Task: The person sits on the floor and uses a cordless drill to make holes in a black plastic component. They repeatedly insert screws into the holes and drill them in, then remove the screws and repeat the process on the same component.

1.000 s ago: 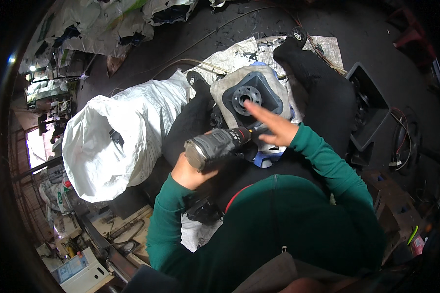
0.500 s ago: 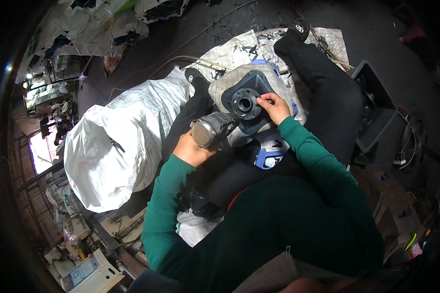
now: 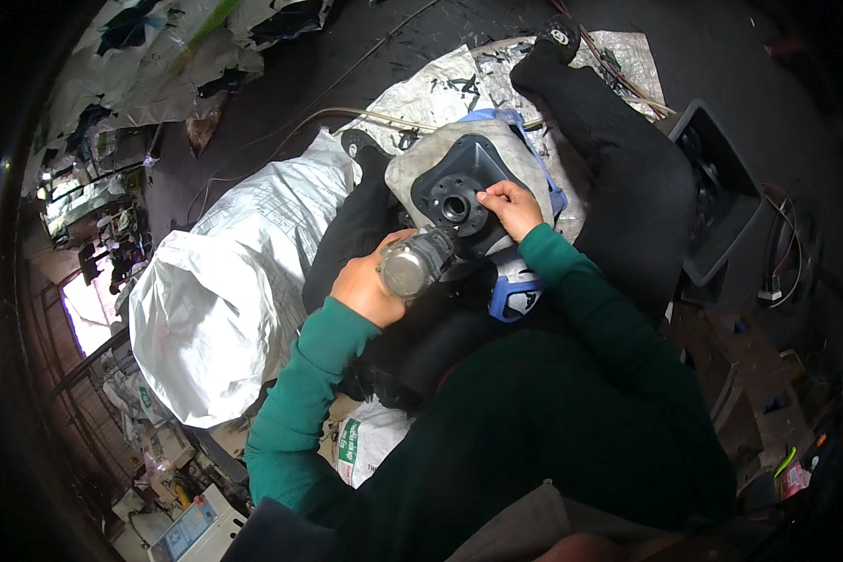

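Note:
My left hand (image 3: 365, 288) is closed round a grey, metal-bodied power drill (image 3: 412, 266). Its front end points up and right, at the near edge of a round black flange (image 3: 478, 217) with holes round a central bore. Whether the tip touches is too small to tell. The flange sits on a dark, square-cornered base (image 3: 474, 153), which rests on a pale cloth-like pad (image 3: 407, 173) between my legs. Thumb and fingers of my right hand (image 3: 517, 211) are pinched together at the flange's right side; what lies between them is hidden.
An open white sack (image 3: 225, 309) stands to the left beside my leg. On the right lies a dark grey bin (image 3: 745, 201) with dark things inside. Blue-framed pieces (image 3: 515, 298) are around the pad. A hose (image 3: 347, 111) runs across the floor beyond.
The view has shifted a little. My left hand has tilted the drill, its front end now at the flange's near edge. My right hand stays pinched at the flange's right side.

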Motion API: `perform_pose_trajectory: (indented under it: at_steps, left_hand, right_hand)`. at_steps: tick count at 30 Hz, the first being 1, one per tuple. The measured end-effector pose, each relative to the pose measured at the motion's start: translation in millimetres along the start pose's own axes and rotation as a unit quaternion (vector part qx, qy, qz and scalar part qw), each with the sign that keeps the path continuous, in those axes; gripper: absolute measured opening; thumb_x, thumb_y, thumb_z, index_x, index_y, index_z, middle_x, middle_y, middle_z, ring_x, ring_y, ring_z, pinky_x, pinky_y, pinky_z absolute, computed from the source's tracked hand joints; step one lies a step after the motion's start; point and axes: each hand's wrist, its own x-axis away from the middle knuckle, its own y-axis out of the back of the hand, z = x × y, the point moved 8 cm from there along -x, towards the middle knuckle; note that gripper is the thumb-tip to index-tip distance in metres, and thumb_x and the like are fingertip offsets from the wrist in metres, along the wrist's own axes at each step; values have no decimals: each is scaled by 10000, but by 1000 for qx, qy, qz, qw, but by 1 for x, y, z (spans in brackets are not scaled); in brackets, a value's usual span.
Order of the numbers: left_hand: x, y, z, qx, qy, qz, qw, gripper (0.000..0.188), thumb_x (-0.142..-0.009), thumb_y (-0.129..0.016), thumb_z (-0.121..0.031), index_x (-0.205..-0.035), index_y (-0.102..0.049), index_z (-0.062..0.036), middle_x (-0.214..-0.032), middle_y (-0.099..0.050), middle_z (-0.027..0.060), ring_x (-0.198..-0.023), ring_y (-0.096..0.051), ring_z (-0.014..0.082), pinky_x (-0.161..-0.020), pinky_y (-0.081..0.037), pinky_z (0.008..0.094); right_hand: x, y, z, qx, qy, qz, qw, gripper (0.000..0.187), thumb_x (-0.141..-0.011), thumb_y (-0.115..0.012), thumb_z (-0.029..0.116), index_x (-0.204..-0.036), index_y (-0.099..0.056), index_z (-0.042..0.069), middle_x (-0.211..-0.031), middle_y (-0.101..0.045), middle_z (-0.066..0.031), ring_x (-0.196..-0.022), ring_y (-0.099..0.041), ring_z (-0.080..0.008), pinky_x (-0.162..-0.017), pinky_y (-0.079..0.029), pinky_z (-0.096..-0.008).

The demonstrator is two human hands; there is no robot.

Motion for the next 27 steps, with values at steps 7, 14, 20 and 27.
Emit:
perform_pose_trajectory:
  at_steps: [7, 14, 20, 27]
  left_hand:
    - [-2, -10, 12, 18, 37, -2, 999, 432, -615, -736, -84, -1028, -620, -33, -928, -657, 165, -861, -642, 350, -780, -522, 382]
    - [11, -26, 29, 46, -1, -54, 998, 528, -622, -717, -79, -1132, -593, -26, -1049, -651, 172, -991, -623, 351, -865, -502, 372]
    - [59, -12, -7, 57, -151, -183, 970, 389, -727, -667, -73, -1114, -633, -54, -1098, -637, 157, -1041, -596, 347, -916, -460, 411]
    - [111, -81, 0, 103, -119, -101, 982, 482, -787, -682, -70, -1236, -528, 11, -1105, -639, 143, -1037, -619, 239, -918, -458, 334]
  right_hand:
    - [3, 2, 2, 35, 3, -18, 999, 308, -769, -765, 304, -880, -665, 35, -777, -626, -43, -728, -574, -142, -691, -470, -292]
    - [-2, 1, -1, 61, 75, -69, 993, 293, -777, -779, 248, -889, -639, 15, -752, -631, -29, -690, -570, -100, -653, -489, -252]
    - [14, 2, 28, 123, 65, -66, 988, 371, -772, -748, 350, -962, -641, 50, -909, -685, -113, -885, -657, -241, -817, -510, -369]
    - [159, 157, 110, 44, 412, -135, 900, 150, -868, -673, 147, -972, -666, 40, -847, -669, -72, -766, -643, -132, -688, -520, -279]
